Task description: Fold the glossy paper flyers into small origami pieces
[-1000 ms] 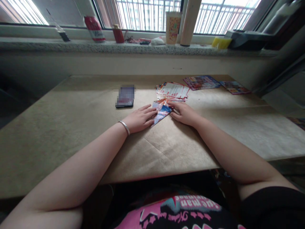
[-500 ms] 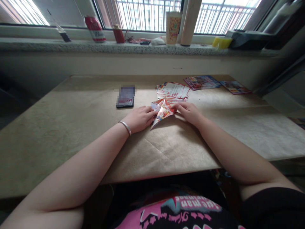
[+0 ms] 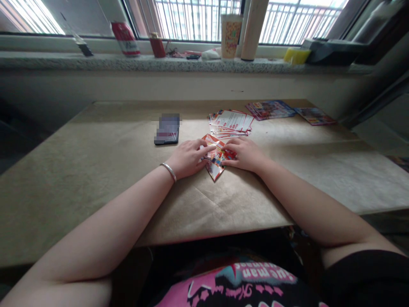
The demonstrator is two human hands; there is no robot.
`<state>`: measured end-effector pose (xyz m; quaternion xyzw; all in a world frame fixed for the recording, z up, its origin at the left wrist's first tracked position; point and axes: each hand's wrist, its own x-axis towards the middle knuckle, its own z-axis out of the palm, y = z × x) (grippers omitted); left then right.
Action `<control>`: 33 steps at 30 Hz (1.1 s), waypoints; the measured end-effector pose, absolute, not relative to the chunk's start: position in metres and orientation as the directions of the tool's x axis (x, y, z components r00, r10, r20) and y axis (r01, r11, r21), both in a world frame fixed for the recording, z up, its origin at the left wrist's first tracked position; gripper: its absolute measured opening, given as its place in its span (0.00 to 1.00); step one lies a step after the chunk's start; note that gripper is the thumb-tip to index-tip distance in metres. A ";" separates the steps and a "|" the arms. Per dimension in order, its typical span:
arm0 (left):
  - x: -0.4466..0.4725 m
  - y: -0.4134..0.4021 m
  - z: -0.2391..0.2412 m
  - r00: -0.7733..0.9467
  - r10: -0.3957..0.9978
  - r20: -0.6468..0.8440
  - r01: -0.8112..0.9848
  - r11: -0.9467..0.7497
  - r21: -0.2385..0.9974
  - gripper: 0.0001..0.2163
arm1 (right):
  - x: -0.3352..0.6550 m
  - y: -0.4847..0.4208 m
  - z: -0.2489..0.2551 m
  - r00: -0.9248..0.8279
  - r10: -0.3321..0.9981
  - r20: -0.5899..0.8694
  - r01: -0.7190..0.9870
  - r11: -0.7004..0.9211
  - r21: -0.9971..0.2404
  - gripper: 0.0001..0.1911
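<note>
A sheet of printed, glossy paper (image 3: 215, 169), mostly red and orange, lies folded on the table with one pointed corner toward me. My left hand (image 3: 189, 158), with a silver bangle at the wrist, rests on its left side, index finger stretched over the middle and thumb apart below. From the right, my right hand (image 3: 244, 154) presses its fingertips and thumb on the other side of the paper. Both hands have their fingers spread on the sheet; their undersides are hidden. Just beyond lies a fanned stack of printed sheets (image 3: 234, 121), white and red on top.
A dark phone (image 3: 168, 129), partly pixelated, lies left of the sheets. Colourful booklets (image 3: 271, 109) sit at the table's back right. On the windowsill (image 3: 191, 65) stand a red can (image 3: 125, 39), a paper cup (image 3: 230, 36) and a yellow object (image 3: 296, 56).
The raised, pointed flap of paper has come down, and the sheet now lies flatter with a corner toward me. My right hand has moved slightly left and nearer to me, onto the sheet.
</note>
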<state>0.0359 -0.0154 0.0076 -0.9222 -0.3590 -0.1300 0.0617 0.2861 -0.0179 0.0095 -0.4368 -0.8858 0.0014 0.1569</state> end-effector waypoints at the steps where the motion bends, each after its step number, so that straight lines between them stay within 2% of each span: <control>1: 0.036 -0.015 0.007 0.692 0.667 0.277 0.695 -0.719 -0.004 0.22 | 0.286 -0.018 0.008 -0.578 0.769 0.273 0.767 0.626 -0.142 0.28; 7: 0.033 -0.011 0.005 0.640 0.756 0.135 0.752 -0.653 0.089 0.30 | 0.286 -0.016 0.005 -0.605 0.766 0.218 0.747 0.641 -0.175 0.36; 11: 0.033 -0.011 0.006 0.625 0.771 0.119 0.756 -0.636 0.152 0.32 | 0.285 -0.016 0.005 -0.614 0.763 0.201 0.747 0.645 -0.163 0.39; 15: 0.033 -0.010 0.007 0.606 0.771 0.195 0.734 -0.636 0.239 0.31 | 0.284 -0.017 0.007 -0.618 0.761 0.197 0.751 0.646 -0.137 0.39; 20: 0.030 -0.010 0.010 0.494 0.805 0.328 0.734 -0.588 0.340 0.26 | 0.285 -0.017 0.009 -0.619 0.763 0.185 0.757 0.643 -0.118 0.38; 24: 0.028 -0.012 0.014 0.448 0.834 0.321 0.799 -0.535 0.275 0.27 | 0.286 -0.016 0.009 -0.617 0.765 0.186 0.759 0.640 -0.116 0.37; 30: 0.031 -0.024 0.019 0.534 0.831 0.155 0.838 -0.545 0.039 0.27 | 0.288 -0.016 0.008 -0.609 0.769 0.194 0.756 0.637 -0.150 0.36; 33: 0.038 -0.031 0.017 0.541 0.831 0.132 0.839 -0.545 -0.007 0.28 | 0.288 -0.016 0.007 -0.614 0.765 0.193 0.750 0.642 -0.158 0.37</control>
